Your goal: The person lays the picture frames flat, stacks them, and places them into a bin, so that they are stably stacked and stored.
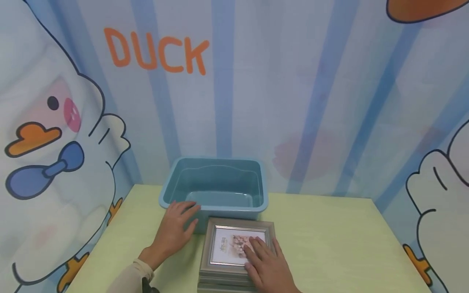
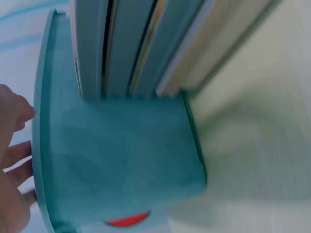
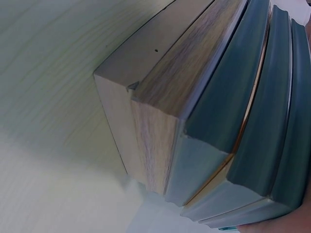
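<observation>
A stack of picture frames (image 1: 239,266) stands at the table's front, against the near side of a blue plastic bin (image 1: 213,215). The top one has a silver-brown border and a printed insert with a pinkish picture. My right hand (image 1: 269,264) rests on its right part, fingers stretched over the insert. At the bin's near left rim is my left hand (image 1: 172,230), fingers over the edge and thumb apart. From the left wrist, the fingers (image 2: 19,155) show right at the rim. The right wrist view shows the stacked frames' edges (image 3: 228,116), the lower ones wood-toned and cream.
The pale yellow-green table (image 1: 322,244) extends to both sides of the stack. Behind it hangs a blue striped curtain (image 1: 249,81) with cartoon ducks and orange lettering. The bin's inner floor (image 1: 220,199) shows bare in the head view.
</observation>
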Motion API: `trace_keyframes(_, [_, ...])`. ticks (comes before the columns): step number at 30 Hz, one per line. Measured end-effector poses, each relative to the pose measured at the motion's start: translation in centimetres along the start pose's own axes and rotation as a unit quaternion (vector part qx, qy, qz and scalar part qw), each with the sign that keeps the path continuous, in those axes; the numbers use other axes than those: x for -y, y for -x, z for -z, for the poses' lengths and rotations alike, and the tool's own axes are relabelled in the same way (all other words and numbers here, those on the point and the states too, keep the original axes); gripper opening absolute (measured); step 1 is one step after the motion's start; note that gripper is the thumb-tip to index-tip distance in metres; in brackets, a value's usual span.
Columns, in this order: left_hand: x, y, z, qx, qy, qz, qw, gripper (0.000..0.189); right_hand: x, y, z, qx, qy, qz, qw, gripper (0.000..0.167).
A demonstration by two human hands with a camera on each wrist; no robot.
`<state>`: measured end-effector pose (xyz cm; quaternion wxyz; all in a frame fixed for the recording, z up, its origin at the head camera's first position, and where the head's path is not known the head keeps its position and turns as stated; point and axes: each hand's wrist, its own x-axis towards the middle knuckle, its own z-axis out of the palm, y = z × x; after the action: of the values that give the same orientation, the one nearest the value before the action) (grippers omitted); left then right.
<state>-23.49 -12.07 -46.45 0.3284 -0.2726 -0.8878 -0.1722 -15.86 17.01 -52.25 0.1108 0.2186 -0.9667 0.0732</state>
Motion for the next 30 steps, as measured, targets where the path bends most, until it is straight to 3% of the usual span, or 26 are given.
trace_keyframes(6, [3.1, 0.7, 0.3, -0.008, -0.027, -0.021, 0.9994, 0.042, 0.0, 0.0, 0.1, 0.025, -0.006, -0.006, 0.9996, 0.050])
trace_keyframes(14, [5.2, 0.8, 0.7, -0.002, -0.034, 0.011, 0.9994, 0.036, 0.1, 0.0, 0.3, 0.037, -0.010, -0.015, 0.9992, 0.052])
trace_keyframes(23, [5.5, 0.9, 0.2, -0.012, -0.032, -0.004, 0.9994, 0.033, 0.2, -0.2, 0.7, 0.048, -0.012, -0.021, 0.9986, 0.054])
trace_keyframes(30, [3.7, 0.2, -0.7, -0.006, -0.043, -0.017, 0.9989, 0.029, 0.3, 0.0, 0.6, 0.031, -0.006, -0.016, 0.9994, 0.052])
